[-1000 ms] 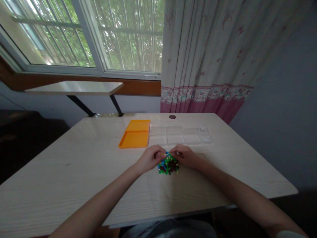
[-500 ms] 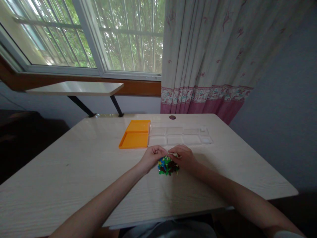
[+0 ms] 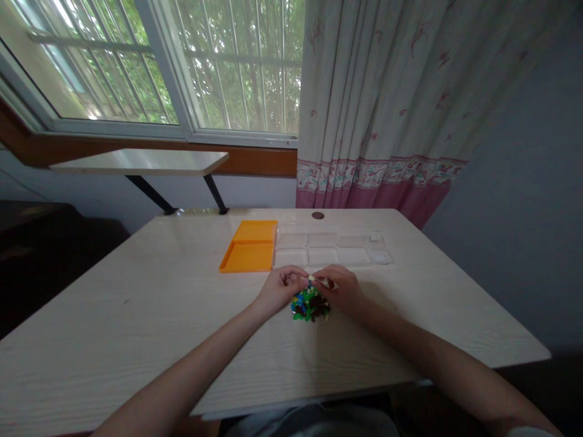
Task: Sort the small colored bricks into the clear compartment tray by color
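Observation:
My left hand [image 3: 283, 290] and my right hand [image 3: 342, 287] meet fingertip to fingertip over a heap of small plastic pieces [image 3: 310, 305]. Green, blue, dark brown, yellow and cream pieces make up the heap on the table. Between the pinched fingertips of both hands shows a small cream piece [image 3: 311, 278], with a bit of blue just beneath it. Its exact kind is too small to tell. Something pale and brown also shows within my right hand's curled fingers, mostly hidden by them.
Beyond my hands lies an open orange case [image 3: 249, 257]. Right of it is a clear compartment tray [image 3: 321, 264] with small white items at its right end. A raised shelf [image 3: 146, 161] stands at the back left of the table [image 3: 173, 315], near the window and curtain [image 3: 355, 139].
The fingertips have shifted slightly, and the cream piece now shows more plainly between them, with blue below it. The heap, case and tray have stayed put.

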`<state>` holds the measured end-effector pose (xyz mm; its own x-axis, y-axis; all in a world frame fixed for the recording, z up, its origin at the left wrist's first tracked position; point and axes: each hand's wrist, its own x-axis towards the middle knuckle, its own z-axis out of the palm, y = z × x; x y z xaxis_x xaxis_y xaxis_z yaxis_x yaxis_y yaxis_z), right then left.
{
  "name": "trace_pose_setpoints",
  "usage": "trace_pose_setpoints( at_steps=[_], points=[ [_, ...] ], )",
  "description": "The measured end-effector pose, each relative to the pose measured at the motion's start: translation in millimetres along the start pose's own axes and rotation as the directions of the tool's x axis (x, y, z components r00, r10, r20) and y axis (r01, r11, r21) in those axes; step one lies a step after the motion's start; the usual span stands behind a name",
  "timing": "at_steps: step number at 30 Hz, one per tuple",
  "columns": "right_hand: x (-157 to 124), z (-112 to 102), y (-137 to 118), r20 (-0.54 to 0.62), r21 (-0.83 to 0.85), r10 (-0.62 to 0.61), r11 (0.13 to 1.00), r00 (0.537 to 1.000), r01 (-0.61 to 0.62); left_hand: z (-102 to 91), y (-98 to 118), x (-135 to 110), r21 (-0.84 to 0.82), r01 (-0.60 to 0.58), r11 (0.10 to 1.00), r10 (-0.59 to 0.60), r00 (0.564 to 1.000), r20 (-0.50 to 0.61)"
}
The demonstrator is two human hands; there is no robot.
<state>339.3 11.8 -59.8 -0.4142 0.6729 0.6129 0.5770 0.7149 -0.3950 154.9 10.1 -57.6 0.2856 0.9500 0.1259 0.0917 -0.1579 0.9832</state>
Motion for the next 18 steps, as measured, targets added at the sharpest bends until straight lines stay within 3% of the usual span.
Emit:
trace_pose_setpoints(
  at_steps=[3, 5, 9, 18],
  points=[
    [-0.2, -1.5, 0.2, 0.013, 0.012, 0.026, 1.0, 1.0, -0.026, -2.6, 5.9, -5.0, 0.387, -0.215, 0.897, 0.238, 0.971, -0.013],
    [-0.4, -1.4, 0.3, 0.016, 0.016, 0.025, 1.0, 1.0, -0.025, -3.1, 10.8, -8.6, 0.518, -0.314, 0.795, 0.35, 0.936, 0.029],
    [0.3, -1.2, -0.7, 0.038, 0.013, 0.018, 1.0, 0.999, -0.019, -2.9, 13.9, -11.8, 0.574, -0.374, 0.729, 0.421, 0.905, 0.054],
    [0.6, -2.5, -2.9, 0.054, 0.027, -0.006, 1.0, 0.999, 0.005, -2.7, 10.1, -11.9, 0.583, -0.407, 0.703, 0.458, 0.886, 0.067]
  ],
)
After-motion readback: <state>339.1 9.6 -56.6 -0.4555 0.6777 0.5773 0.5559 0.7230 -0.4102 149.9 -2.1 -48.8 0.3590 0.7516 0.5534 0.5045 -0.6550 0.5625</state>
